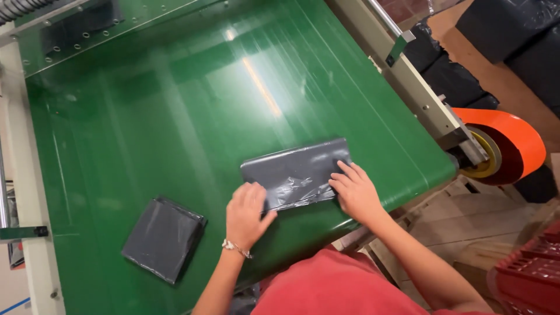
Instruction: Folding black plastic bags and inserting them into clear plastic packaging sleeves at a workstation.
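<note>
left hand flat, pressing glossy grey plastic bag stack | right hand flat on its right end | stack lies on smooth green conveyor belt | second folded grey bundle lower left

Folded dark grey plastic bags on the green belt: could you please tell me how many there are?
2: one folded dark grey plastic bag under both hands, another lying alone left of the left hand. None seems hidden.
</note>
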